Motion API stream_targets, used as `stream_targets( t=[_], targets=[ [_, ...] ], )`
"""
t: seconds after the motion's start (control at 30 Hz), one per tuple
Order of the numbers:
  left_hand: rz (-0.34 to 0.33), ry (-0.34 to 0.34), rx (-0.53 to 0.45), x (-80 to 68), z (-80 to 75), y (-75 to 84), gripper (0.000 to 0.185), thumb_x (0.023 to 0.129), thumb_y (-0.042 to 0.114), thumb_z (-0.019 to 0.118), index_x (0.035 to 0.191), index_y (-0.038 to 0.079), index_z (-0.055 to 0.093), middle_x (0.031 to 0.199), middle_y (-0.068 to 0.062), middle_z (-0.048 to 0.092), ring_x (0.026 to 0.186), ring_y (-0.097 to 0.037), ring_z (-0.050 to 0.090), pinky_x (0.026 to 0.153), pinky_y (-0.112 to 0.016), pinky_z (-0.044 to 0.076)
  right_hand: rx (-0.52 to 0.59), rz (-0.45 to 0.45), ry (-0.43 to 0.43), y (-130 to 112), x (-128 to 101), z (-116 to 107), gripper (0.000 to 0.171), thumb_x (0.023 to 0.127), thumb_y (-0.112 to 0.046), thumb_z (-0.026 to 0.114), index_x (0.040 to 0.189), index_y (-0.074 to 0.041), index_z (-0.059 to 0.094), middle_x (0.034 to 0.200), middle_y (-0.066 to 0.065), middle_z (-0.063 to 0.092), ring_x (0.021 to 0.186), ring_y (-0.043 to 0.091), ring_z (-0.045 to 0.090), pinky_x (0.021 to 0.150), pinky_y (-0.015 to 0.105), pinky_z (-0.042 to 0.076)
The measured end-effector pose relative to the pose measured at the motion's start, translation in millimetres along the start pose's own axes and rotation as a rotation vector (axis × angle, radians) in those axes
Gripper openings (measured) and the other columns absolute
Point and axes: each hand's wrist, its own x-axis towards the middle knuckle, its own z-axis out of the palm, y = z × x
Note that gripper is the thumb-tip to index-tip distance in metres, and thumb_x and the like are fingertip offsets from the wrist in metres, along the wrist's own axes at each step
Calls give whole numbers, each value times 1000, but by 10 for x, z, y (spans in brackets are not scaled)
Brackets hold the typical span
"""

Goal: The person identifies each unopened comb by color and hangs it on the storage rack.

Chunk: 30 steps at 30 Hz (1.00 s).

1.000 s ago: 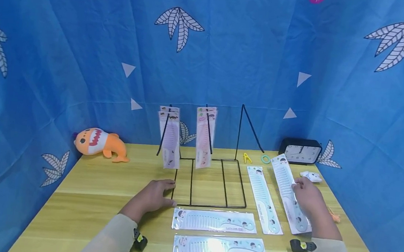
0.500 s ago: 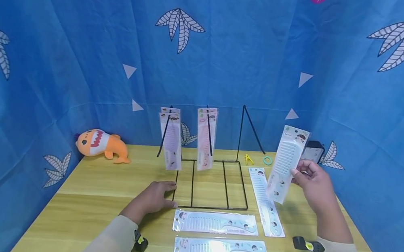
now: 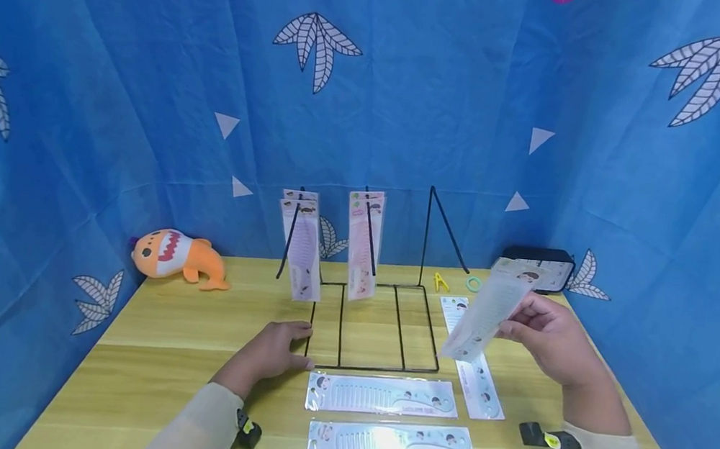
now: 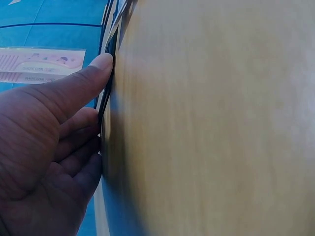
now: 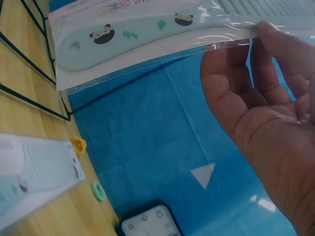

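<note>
My right hand [image 3: 550, 340] pinches a packaged pale-blue comb [image 3: 494, 306] by its edge, between thumb and fingers. The pack is tilted in the air, above another blue comb pack [image 3: 487, 396] lying right of the black wire rack [image 3: 399, 322]. In the right wrist view the comb's handle end [image 5: 74, 54] points left, towards the rack. My left hand [image 3: 273, 350] rests at the left front corner of the rack; its thumb [image 4: 88, 78] and fingers touch the wire. Purple comb packs [image 3: 303, 255] and pink comb packs [image 3: 363, 246] hang from the left and middle hooks. The right hook [image 3: 450, 230] is bare.
Two more blue comb packs [image 3: 383, 394] lie in front of the rack. A yellow clip [image 3: 440, 283], a green ring [image 3: 473, 284] and a black clock [image 3: 547, 268] stand at the back right. An orange plush shark [image 3: 181, 256] lies back left. Blue cloth surrounds the table.
My right hand has lifted the comb pack off the table's right side, brought it leftwards and tilted it. My left hand has stayed at the rack.
</note>
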Motion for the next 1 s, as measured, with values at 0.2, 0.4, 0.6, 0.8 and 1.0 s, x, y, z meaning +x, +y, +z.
stream_targets(
  t=[0.2, 0.4, 0.6, 0.8, 1.0],
  targets=[
    [-9, -2, 3, 4, 23, -25, 72, 92, 35, 90, 153, 9, 64, 167, -9, 53, 158, -40, 44, 131, -57, 39, -95, 45, -62, 10, 21, 158, 18, 101, 7, 70, 119, 2, 72, 120, -11, 77, 99, 14, 77, 88, 26, 67],
    [5, 4, -1, 4, 17, -25, 71, 92, 35, 90, 153, 8, 64, 167, -11, 53, 158, -41, 44, 131, -57, 39, -60, 25, -126, 62, 75, 255, 8, 102, 10, 67, 106, 3, 67, 110, -5, 78, 94, 17, 77, 85, 29, 69],
    [15, 10, 15, -4, 0, -14, 71, 93, 35, 89, 152, 8, 64, 166, -12, 54, 157, -41, 46, 131, -57, 39, -22, 26, -145, 91, 104, 290, 3, 104, 8, 64, 107, 7, 64, 112, -2, 78, 100, 16, 78, 87, 33, 69],
    [7, 5, 21, -9, -3, -3, 70, 92, 35, 89, 152, 8, 64, 166, -12, 54, 157, -42, 45, 130, -58, 39, -49, 64, -126, 113, 105, 310, 4, 105, 4, 66, 109, 5, 64, 112, -4, 77, 99, 16, 78, 87, 33, 70],
    [0, 2, 11, -2, 5, 5, 70, 92, 34, 89, 152, 8, 64, 167, -11, 53, 158, -41, 44, 131, -57, 39, -63, 80, -97, 133, 116, 352, 9, 106, 1, 66, 112, 7, 64, 111, 1, 77, 99, 16, 78, 87, 33, 69]
  ],
)
